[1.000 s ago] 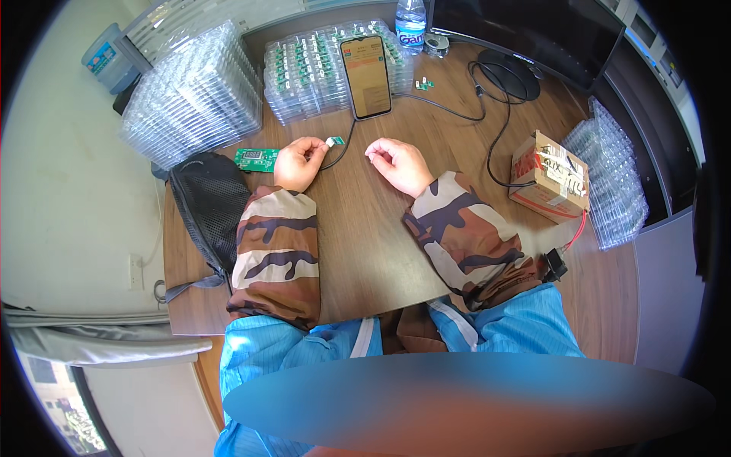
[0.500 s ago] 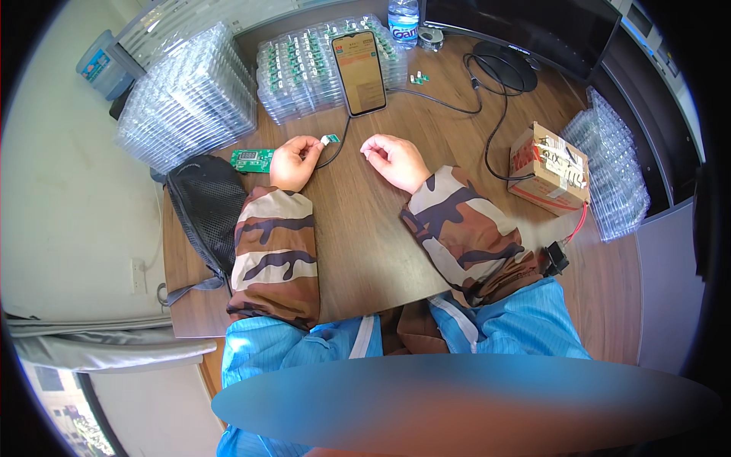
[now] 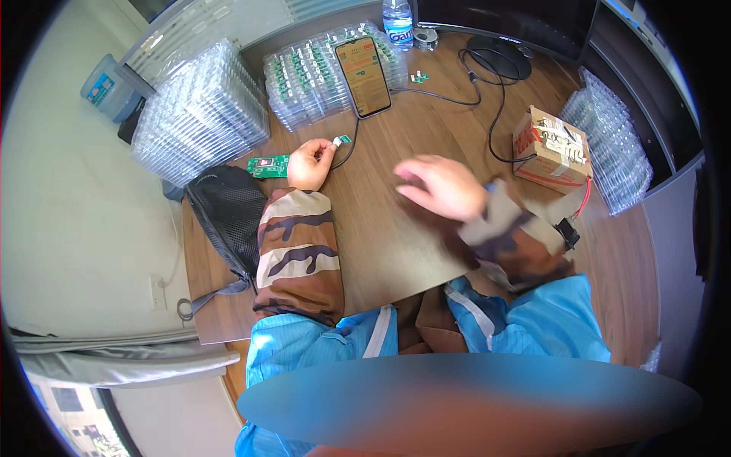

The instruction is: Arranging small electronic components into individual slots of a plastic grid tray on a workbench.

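My left hand [image 3: 311, 163] pinches a small green circuit board [image 3: 344, 140] with a white part on it, held just above the table. Under and beside that wrist lies a larger green circuit board [image 3: 268, 166], whose display glows red. My right hand [image 3: 440, 185] is over the middle of the table, blurred by motion. Its thumb stands apart from the fingers and nothing shows between them. Beyond the hands an upright phone [image 3: 364, 78] with a lit screen leans against clear trays [image 3: 316, 107] filled with small green boards.
Tall stacks of clear plastic trays stand at the left [image 3: 202, 114] and right [image 3: 609, 141]. A black mesh bag [image 3: 225, 217] lies by my left forearm. Toward the right are a cardboard box [image 3: 550, 148] with red wires and a black cable [image 3: 499, 126]. A water bottle [image 3: 397, 27] and monitor [image 3: 510, 23] stand behind.
My right hand has moved right and nearer to me, away from the left hand. The larger board's display has turned red. My left hand keeps its pinch, and the whole view has shifted slightly.
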`<state>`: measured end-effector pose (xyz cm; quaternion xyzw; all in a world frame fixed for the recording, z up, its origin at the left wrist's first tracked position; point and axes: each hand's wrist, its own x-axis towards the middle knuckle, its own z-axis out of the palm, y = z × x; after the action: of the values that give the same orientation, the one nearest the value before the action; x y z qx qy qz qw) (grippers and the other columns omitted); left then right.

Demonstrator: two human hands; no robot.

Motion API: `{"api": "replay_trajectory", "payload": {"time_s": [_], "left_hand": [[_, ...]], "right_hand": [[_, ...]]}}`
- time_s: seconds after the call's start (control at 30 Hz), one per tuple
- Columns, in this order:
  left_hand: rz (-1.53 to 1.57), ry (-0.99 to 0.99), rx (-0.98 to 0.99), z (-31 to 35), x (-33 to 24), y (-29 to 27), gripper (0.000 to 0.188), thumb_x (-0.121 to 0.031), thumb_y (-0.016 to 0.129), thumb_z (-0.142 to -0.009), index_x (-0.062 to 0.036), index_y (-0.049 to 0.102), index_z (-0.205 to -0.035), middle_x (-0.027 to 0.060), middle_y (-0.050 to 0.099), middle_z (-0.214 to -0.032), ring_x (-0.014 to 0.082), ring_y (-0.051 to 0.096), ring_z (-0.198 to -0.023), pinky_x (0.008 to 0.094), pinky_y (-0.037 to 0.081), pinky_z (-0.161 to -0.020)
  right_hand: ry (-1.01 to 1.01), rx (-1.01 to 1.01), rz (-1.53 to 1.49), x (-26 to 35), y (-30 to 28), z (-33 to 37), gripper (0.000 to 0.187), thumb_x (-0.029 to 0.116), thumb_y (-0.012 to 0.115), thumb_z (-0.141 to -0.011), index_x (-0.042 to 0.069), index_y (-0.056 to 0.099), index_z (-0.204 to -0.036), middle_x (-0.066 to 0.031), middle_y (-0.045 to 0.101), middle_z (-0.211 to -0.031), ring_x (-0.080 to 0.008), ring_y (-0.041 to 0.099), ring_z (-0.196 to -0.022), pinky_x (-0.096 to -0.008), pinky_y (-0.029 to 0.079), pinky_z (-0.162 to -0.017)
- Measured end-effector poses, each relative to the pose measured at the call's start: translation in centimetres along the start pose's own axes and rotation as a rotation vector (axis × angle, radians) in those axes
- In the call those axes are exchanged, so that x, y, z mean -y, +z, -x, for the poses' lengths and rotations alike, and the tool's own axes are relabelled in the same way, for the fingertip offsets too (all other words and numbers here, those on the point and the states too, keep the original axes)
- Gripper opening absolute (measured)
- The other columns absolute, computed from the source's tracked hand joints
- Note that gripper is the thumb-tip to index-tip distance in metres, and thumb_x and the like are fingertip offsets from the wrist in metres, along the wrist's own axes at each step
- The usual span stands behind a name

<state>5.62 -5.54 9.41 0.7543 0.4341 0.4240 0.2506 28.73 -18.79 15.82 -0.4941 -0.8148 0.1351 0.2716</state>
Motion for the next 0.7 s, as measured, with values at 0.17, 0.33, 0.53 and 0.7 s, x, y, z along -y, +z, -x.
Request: {"api": "replay_trajectory", "payload": {"time_s": [0.17, 0.33, 0.53, 0.7], "left_hand": [[0.025, -0.025, -0.008, -0.1, 0.9, 0.4, 0.014, -0.017, 0.061, -0.073, -0.0037, 0.061, -0.075, 0.0068, 0.056, -0.062, 0.0130, 0.052, -0.053, 0.0242, 0.042, -0.051], [0.023, -0.008, -0.052, 0.0, 1.1, 0.4, 0.014, -0.019, 0.061, -0.073, -0.0045, 0.061, -0.075, 0.0063, 0.056, -0.062, 0.0132, 0.052, -0.052, 0.0248, 0.041, -0.050], [0.015, -0.011, -0.049, 0.1, 0.7, 0.2, 0.014, -0.019, 0.061, -0.073, -0.0047, 0.061, -0.075, 0.0056, 0.056, -0.061, 0.0124, 0.051, -0.051, 0.0246, 0.040, -0.049], [0.019, -0.021, -0.052, 0.0, 0.7, 0.3, 0.014, -0.019, 0.061, -0.073, -0.0046, 0.061, -0.075, 0.0051, 0.056, -0.061, 0.0119, 0.050, -0.051, 0.0244, 0.040, -0.049]], "right_hand": [[0.326, 0.039, 0.863, 2.8, -7.4, 9.2, 0.017, 0.017, 0.060, -0.063, 0.008, 0.054, -0.076, -0.0076, 0.051, -0.078, -0.0240, 0.052, -0.074, -0.0346, 0.041, -0.065], [0.761, 0.209, 1.129, 0.6, -8.3, 14.7, 0.025, 0.016, 0.059, -0.066, 0.007, 0.052, -0.088, -0.0090, 0.051, -0.089, -0.0264, 0.056, -0.072, -0.0369, 0.044, -0.062], [0.835, 0.215, 1.278, -4.6, -5.8, 17.5, 0.010, 0.016, 0.047, -0.075, 0.012, 0.053, -0.082, -0.0061, 0.050, -0.081, -0.0204, 0.057, -0.057, -0.0306, 0.043, -0.048], [0.872, 0.197, 1.260, -6.7, -5.4, 18.4, 0.011, 0.016, 0.044, -0.078, 0.011, 0.054, -0.081, -0.0062, 0.051, -0.079, -0.0214, 0.058, -0.058, -0.0326, 0.045, -0.049]]}}
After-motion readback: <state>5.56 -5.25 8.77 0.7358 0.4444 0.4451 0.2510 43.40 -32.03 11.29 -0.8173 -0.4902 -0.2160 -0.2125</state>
